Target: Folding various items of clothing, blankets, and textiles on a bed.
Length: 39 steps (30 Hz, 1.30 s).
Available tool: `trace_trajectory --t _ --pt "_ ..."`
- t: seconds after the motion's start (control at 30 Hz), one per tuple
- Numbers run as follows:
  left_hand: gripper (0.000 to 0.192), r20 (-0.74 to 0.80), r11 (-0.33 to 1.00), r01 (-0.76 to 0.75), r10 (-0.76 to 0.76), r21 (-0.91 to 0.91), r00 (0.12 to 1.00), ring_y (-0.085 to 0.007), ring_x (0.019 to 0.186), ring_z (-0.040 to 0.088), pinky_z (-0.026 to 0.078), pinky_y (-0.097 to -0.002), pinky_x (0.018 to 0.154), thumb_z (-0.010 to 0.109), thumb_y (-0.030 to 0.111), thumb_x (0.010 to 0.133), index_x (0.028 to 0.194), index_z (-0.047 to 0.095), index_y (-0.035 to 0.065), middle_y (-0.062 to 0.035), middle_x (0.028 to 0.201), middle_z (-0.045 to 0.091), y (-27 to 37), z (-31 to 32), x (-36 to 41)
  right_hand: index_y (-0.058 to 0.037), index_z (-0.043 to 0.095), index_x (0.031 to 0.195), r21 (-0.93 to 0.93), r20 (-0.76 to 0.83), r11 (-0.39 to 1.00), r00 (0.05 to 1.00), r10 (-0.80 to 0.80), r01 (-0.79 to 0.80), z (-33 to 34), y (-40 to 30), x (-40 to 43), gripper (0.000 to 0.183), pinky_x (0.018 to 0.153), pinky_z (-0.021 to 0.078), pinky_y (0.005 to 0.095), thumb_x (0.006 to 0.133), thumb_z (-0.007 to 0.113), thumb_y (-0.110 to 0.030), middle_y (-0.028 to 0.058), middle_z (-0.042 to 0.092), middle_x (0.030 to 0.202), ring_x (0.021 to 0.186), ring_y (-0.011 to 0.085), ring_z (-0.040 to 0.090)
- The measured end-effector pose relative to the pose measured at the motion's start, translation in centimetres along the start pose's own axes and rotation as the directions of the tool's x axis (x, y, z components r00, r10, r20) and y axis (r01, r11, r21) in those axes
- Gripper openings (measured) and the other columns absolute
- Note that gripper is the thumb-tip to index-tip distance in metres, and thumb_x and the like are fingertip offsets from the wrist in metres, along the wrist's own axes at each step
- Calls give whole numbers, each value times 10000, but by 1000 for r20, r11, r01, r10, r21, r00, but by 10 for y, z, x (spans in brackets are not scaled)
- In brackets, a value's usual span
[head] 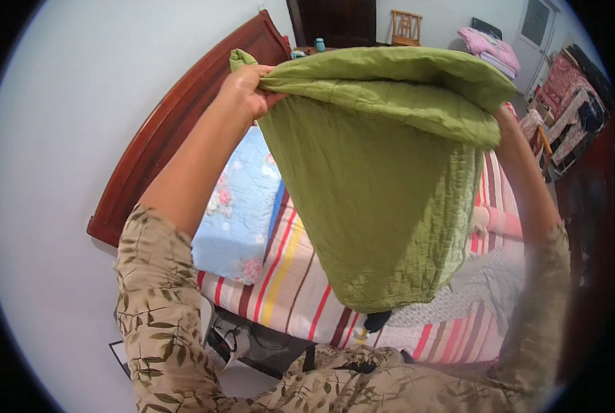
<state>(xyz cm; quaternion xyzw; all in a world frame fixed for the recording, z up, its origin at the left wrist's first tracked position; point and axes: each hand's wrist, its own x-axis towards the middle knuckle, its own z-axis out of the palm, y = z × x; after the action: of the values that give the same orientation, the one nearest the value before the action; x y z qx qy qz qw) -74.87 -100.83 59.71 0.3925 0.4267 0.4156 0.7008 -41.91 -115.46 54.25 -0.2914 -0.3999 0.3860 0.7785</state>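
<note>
A green quilted cover [369,206] hangs stretched between my raised hands, its top edge folded over and its lower part dangling above the bed. My left hand [250,88] is shut on the upper left corner, and a bunched bit of cloth sticks up beyond the fingers. At the upper right end, my right hand [505,116] holds up the cloth, with its fingers mostly hidden behind the fold. Below lies a bed with a striped sheet [297,279]. A blue floral pillow [235,222] rests near the wooden headboard [183,118].
A pale grey textured cloth [452,304], a black item [377,321] and a pink item [501,222] lie on the bed. Beyond it stand a wooden chair [406,28], pink folded bedding [491,49] and a rack of clothes [571,108]. A dark bag-like item [235,335] sits beside the bed.
</note>
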Motion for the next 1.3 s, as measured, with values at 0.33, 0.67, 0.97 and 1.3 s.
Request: trace_trajectory --t 0.33,0.67,0.97,1.3 --pt "339 27 871 -446 460 -205 887 -314 1116 480 421 -467 952 555 100 864 1168 461 -15 -174 1219 482 175 -183 63 -14 538 1144 -98 140 995 990 18 -4 175 83 82 398 902 454 395 856 556 -289 135 569 1156 1033 235 566" --pt "435 -369 907 -324 214 -269 905 -271 1138 489 459 -445 922 529 60 876 1292 402 74 -96 1294 454 -11 -465 32 36 530 1115 20 57 679 679 732 -734 241 361 -51 375 739 536 384 771 641 -63 138 617 1002 837 229 637" --pt "316 -782 938 132 -340 -320 522 -311 809 548 460 -427 611 647 164 803 1094 531 123 -100 988 558 -317 -707 30 29 495 1174 -316 -165 389 453 876 -866 202 621 -279 463 753 490 350 723 598 55 131 619 1030 884 222 597" --pt "384 -868 958 -146 -150 -245 473 -335 979 568 513 -506 735 520 6 846 1217 465 91 -138 1161 528 -351 -802 -14 28 482 1141 -532 -45 490 601 798 -690 245 577 -334 511 776 483 335 706 696 -135 179 618 983 904 230 609"
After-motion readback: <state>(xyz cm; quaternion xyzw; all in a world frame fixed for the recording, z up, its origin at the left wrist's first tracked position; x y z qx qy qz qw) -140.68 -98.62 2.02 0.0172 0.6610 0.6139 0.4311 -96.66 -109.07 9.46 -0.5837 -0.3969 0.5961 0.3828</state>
